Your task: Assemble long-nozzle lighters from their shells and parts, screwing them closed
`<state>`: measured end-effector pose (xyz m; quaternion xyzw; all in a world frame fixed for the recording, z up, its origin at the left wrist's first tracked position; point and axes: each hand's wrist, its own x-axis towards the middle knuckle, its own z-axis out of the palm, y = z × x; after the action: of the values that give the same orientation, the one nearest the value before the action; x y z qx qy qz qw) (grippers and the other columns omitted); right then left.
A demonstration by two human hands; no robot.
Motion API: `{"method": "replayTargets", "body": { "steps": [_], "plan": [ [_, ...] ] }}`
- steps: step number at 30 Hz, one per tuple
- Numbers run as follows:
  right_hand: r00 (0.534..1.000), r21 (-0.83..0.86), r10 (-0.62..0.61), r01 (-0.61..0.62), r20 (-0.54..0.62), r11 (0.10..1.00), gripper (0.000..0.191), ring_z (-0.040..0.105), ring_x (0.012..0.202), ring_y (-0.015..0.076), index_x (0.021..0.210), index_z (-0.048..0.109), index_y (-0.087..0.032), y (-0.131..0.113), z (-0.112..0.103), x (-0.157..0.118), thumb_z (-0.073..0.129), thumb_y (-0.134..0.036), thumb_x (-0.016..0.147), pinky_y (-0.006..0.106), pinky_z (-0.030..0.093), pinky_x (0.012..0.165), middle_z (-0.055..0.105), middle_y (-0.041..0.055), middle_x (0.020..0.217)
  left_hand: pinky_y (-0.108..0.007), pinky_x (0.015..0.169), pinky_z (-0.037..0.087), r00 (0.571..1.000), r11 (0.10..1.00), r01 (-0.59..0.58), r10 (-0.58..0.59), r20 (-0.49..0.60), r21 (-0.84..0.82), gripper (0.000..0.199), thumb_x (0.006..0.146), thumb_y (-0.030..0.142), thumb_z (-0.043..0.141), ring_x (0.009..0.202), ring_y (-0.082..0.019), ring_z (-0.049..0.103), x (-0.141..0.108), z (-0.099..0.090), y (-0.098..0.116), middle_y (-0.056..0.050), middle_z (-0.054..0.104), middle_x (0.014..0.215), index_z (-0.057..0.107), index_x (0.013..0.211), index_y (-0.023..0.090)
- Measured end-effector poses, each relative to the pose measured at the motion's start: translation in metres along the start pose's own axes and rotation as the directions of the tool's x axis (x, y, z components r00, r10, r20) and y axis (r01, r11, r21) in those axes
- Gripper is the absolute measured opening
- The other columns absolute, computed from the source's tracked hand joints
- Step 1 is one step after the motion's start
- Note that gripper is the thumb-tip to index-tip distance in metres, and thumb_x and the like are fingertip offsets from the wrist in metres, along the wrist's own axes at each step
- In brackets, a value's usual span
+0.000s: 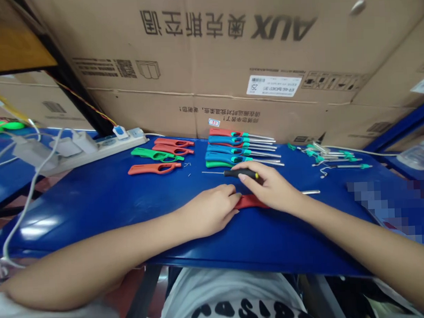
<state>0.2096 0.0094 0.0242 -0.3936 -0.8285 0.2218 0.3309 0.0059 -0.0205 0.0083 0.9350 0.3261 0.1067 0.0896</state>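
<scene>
From my remote post I recorded the left hand [217, 207] with its fingers curled on the left end of the red lighter [250, 202]. The lighter lay low over the table [171, 193], its middle hidden beneath the right hand [268, 182]. That hand was wrapped about the screwdriver [240, 173], whose shaft aimed left, apart from the lighter. I could not tell whether the shaft touched the table.

I judged the loose screws [187, 165] the chief risk: tiny pieces on a slick surface, liable to scatter if the shaft swung left. With the visible hold at one end only, the lighter might have twisted under pressure, letting the shaft slip toward the left fingers. A raised knuckle could have upset the stacked lighters [227, 154] just beyond.

As to materials, the table was glossy and blue. The lighter appeared hard plastic, long and narrow, with a straight, bright metal tube [312, 192]. The loose handles [156, 168] had oval openings; the cardboard [133, 106] behind was matt and creased.
</scene>
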Motion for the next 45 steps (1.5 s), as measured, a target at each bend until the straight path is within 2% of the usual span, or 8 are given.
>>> {"method": "replayTargets", "body": {
  "steps": [5,14,17,21,28,34,39,45],
  "plan": [
    [0.991,0.085,-0.007,-0.004,0.130,0.996,0.024,0.064,0.116,0.0210,0.117,0.064,-0.024,-0.001,0.024,0.020,0.049,-0.026,0.098,0.040,0.048,0.103,0.070,0.0059,0.123,-0.042,0.089,0.058,1.000,1.000,-0.023,0.024,-0.003,0.007,0.025,0.096,0.025,0.060,0.105,-0.029,0.066,-0.001,0.001,-0.002,-0.014,0.067,0.115,0.067,0.116,0.012],
    [0.992,0.254,0.040,-0.069,0.120,0.965,0.021,0.064,0.113,0.0199,0.112,0.067,-0.024,0.009,0.034,0.030,0.053,-0.026,0.096,0.040,0.046,0.103,0.070,0.0036,0.119,-0.041,0.090,0.056,0.998,0.997,-0.056,0.056,-0.003,0.056,0.026,0.096,0.028,0.059,0.108,-0.029,0.064,0.000,0.001,-0.002,-0.013,0.068,0.116,0.067,0.116,0.012],
    [0.989,0.325,0.148,-0.148,0.025,0.934,0.019,0.065,0.088,0.0177,0.106,0.070,-0.024,0.003,0.026,0.026,0.057,-0.029,0.093,0.035,0.052,0.081,0.071,0.0024,0.096,-0.039,0.087,0.056,0.999,0.997,-0.053,0.054,-0.005,0.054,0.026,0.097,0.029,0.059,0.103,-0.027,0.064,0.000,0.001,-0.004,-0.011,0.067,0.111,0.068,0.116,0.014],
    [0.926,0.594,0.368,-0.248,-0.087,0.765,0.021,0.035,0.046,0.0105,0.101,0.071,-0.022,-0.003,0.007,0.020,0.065,-0.036,0.087,0.025,0.031,0.044,0.039,-0.0071,0.054,-0.038,0.086,0.054,0.997,0.997,-0.074,0.074,-0.017,0.032,0.031,0.097,0.032,0.061,0.099,-0.025,0.061,0.003,0.002,-0.008,-0.010,0.067,0.109,0.067,0.122,0.015],
    [0.796,0.827,0.541,-0.094,-0.272,0.555,0.020,0.026,0.045,0.0094,0.077,0.065,-0.024,0.015,-0.028,0.007,0.062,-0.041,0.088,0.027,0.025,0.042,0.029,-0.0057,0.057,-0.039,0.095,0.051,0.987,0.986,-0.031,0.004,-0.163,-0.165,0.035,0.097,0.037,0.061,0.106,-0.024,0.059,0.005,-0.003,-0.013,-0.008,0.067,0.116,0.065,0.127,0.018],
    [0.807,0.836,0.547,-0.134,-0.220,0.533,0.029,0.023,0.039,0.0092,0.071,0.062,-0.023,0.028,-0.038,0.001,0.059,-0.047,0.087,0.027,0.024,0.039,0.026,-0.0076,0.050,-0.039,0.090,0.053,0.906,0.989,0.016,-0.075,-0.416,-0.145,0.019,0.096,0.028,0.063,0.103,-0.023,0.063,0.008,-0.012,-0.022,-0.006,0.070,0.109,0.063,0.112,0.018],
    [0.804,0.874,0.572,-0.153,-0.160,0.460,0.030,0.022,0.038,0.0080,0.070,0.064,-0.022,0.019,-0.032,-0.001,0.063,-0.048,0.084,0.027,0.024,0.038,0.024,-0.0078,0.049,-0.037,0.094,0.052,0.828,0.994,-0.107,0.104,-0.550,0.026,0.023,0.097,0.021,0.061,0.107,-0.022,0.063,0.010,-0.017,-0.029,-0.008,0.070,0.114,0.060,0.120,0.018],
    [0.770,0.917,0.630,-0.171,-0.103,0.360,0.025,0.026,0.039,0.0074,0.074,0.064,-0.020,0.013,-0.024,-0.003,0.060,-0.040,0.087,0.023,0.025,0.039,0.029,-0.0079,0.050,-0.034,0.082,0.053,0.793,0.955,-0.204,0.289,-0.536,0.214,0.028,0.096,0.018,0.063,0.096,-0.020,0.065,0.007,-0.020,-0.033,-0.008,0.072,0.110,0.064,0.124,0.022]
  ]
}}
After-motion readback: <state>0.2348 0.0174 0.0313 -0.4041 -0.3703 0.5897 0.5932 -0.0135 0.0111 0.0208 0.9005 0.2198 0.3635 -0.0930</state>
